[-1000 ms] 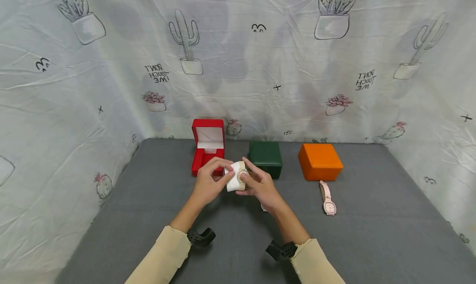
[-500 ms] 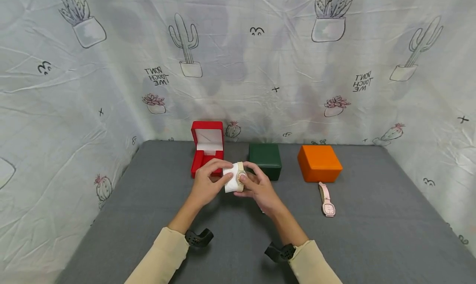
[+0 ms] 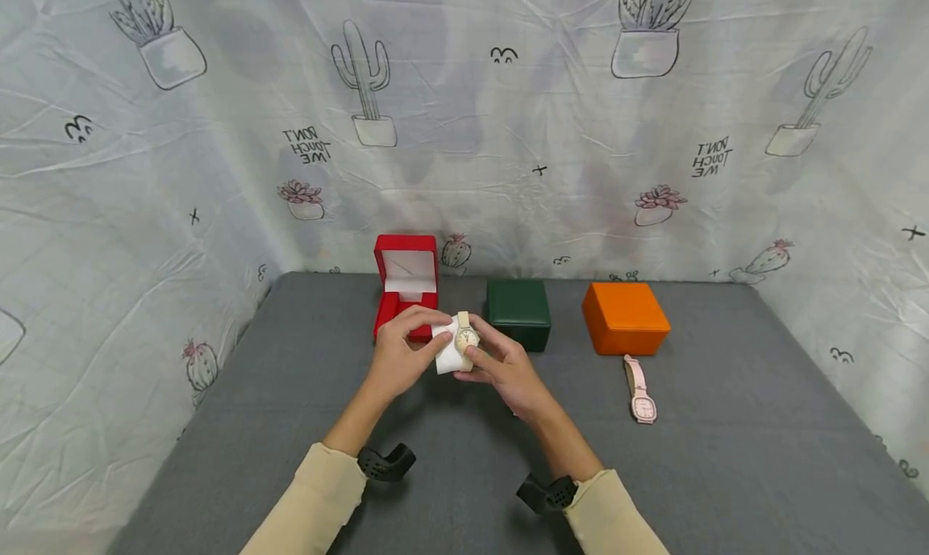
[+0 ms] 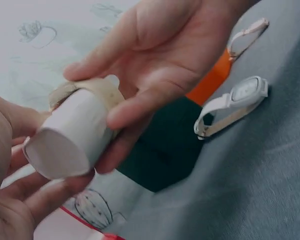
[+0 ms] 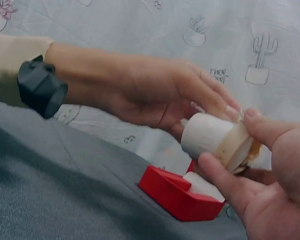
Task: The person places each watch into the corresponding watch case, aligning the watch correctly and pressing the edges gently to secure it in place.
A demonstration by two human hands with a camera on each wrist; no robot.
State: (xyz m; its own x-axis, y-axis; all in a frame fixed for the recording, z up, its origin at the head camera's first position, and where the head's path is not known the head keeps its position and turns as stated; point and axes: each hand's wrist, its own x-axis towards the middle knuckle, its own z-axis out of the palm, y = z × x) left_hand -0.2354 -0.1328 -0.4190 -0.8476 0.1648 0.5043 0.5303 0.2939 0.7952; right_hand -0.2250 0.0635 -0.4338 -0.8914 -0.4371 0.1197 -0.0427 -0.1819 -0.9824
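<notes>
A white watch cushion [image 3: 446, 360] is held up above the table between both hands, with a cream-strapped watch [image 3: 467, 340] looped around it. My left hand [image 3: 399, 352] pinches the cushion's left end between thumb and fingers. My right hand [image 3: 514, 369] grips the watch and cushion from the right, its thumb at the round dial's edge. In the left wrist view the cushion's bare end [image 4: 57, 154] faces the camera. The right wrist view shows the cream strap [image 5: 231, 144] around the cushion's far part.
Behind the hands stands an open red box [image 3: 408, 266]; a closed green box [image 3: 518, 313] and a closed orange box [image 3: 626, 317] are farther right. A pink watch [image 3: 642, 408] lies before the orange box. Another pale watch [image 4: 245, 91] lies near the right forearm, mostly hidden in the head view.
Both hands have shifted slightly left with the cushion and watch. The dial, partly covered by the right thumb before, now shows more fully toward the head camera.
</notes>
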